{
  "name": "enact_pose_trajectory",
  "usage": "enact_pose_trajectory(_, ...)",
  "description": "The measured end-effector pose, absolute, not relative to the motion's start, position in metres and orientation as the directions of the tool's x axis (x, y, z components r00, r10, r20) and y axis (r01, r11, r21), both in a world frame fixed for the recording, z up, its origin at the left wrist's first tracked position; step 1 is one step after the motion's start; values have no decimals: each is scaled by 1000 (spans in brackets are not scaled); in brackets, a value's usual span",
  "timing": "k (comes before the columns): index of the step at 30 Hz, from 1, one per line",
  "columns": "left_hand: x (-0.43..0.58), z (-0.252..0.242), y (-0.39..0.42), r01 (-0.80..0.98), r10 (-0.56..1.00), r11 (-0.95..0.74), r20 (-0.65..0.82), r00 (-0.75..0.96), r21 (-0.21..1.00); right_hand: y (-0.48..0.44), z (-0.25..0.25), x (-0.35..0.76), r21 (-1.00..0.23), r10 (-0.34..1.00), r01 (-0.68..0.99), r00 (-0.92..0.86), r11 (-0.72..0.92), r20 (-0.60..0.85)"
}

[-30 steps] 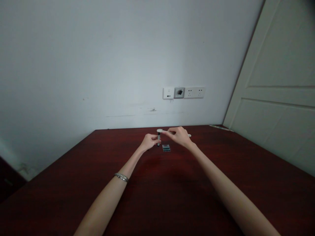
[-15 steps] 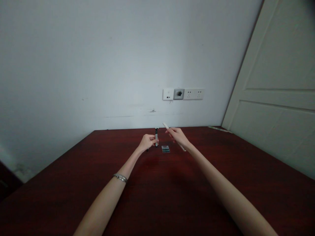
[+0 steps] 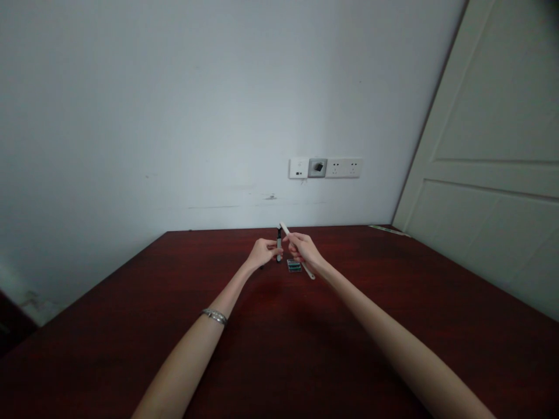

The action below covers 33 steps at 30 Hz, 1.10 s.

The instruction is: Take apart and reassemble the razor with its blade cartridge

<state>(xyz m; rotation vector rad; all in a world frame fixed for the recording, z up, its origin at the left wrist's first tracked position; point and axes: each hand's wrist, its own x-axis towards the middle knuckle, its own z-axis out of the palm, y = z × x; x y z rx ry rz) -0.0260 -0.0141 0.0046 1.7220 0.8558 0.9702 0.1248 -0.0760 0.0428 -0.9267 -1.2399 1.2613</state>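
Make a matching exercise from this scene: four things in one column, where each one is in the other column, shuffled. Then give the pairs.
Things
1. dark pen-like piece
2. white stick
3. teal packet
4. bracelet

Places
A. lying flat on the table
B. held upright in the left hand
C. worn around a wrist
D. held at a slant in the right hand

Pairs: 1-B, 2-D, 3-A, 4-C
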Motion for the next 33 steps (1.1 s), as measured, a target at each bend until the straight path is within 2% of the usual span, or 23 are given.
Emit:
enact_pose_trajectory(5,-27,10,-20,63,895,-246,202,399,967,-86,25,110,-969,984,-209,-91,129,151)
enact_pose_trajectory(11,-28,10,-18,55,887,-251,207,413,967,-85,37,106,-954,985,-258,-45,150,167)
enact_pose_trajectory(21,-30,12,-18,50,887,-289,247,391,956,-92,21,107,-968,986,-215,-70,132,150)
enact_pose_trajectory(26,-30,11,-17,58,867,-325,273,417,944,-90,34,106,-951,976,-251,-66,183,206)
enact_pose_trajectory(33,-29,9,-15,135,859,-374,288,424,917,-88,32,100,-950,982,-283,-93,134,166)
